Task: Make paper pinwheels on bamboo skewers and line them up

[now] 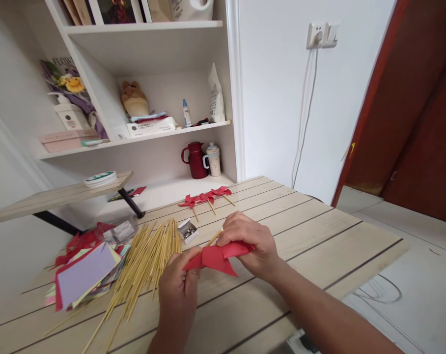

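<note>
Between my two hands, above the slatted table, is a red paper pinwheel (217,257) with folded, pointed blades. My left hand (181,278) pinches its left blade between thumb and fingers. My right hand (249,241) is closed over its right side, and a thin wooden stick (214,237) pokes out beside those fingers. How the stick meets the paper is hidden by the hand. Just beyond stands a small open box of metal pins (187,231). Left of my left hand lies a loose pile of wooden sticks (145,263). Farther back, several finished red pinwheels (204,197) lie in a row.
Coloured paper sheets (85,275) are stacked at the left, near red paper pieces (79,246) and a clear plastic box (122,230). A small raised wooden stand (61,196) is behind them. A red jug (197,161) and a cup (213,160) stand under the shelf.
</note>
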Demonstrator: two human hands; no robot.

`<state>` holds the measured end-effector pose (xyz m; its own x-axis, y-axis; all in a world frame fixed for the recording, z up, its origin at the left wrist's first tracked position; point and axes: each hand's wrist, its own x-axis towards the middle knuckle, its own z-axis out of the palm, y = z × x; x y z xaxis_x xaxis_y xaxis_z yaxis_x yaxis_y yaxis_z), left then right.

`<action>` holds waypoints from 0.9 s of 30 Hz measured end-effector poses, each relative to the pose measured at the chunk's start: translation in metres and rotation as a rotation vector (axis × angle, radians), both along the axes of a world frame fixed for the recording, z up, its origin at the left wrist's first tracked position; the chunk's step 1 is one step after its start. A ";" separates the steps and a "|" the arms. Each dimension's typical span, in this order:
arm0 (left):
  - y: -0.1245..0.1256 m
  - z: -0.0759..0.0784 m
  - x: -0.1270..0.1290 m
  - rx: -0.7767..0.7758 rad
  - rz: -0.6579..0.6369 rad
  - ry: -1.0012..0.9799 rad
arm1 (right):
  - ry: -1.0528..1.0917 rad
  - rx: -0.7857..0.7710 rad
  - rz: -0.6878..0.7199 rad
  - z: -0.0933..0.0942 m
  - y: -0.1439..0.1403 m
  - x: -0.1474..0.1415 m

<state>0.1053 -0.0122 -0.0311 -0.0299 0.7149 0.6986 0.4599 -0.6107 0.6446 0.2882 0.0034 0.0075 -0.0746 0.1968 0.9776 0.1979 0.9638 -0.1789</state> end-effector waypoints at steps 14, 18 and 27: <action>0.001 -0.008 -0.001 0.047 0.011 -0.018 | 0.014 -0.003 -0.001 -0.002 0.001 0.000; 0.003 -0.011 -0.005 0.086 0.022 0.011 | 0.007 -0.007 0.012 -0.002 0.001 -0.001; -0.005 -0.010 -0.002 0.033 0.035 -0.040 | 0.013 -0.016 0.030 -0.001 0.001 -0.002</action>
<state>0.1034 -0.0170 -0.0409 -0.0827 0.6897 0.7193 0.4558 -0.6157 0.6428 0.2859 0.0043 0.0060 -0.0683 0.2101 0.9753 0.1663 0.9663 -0.1965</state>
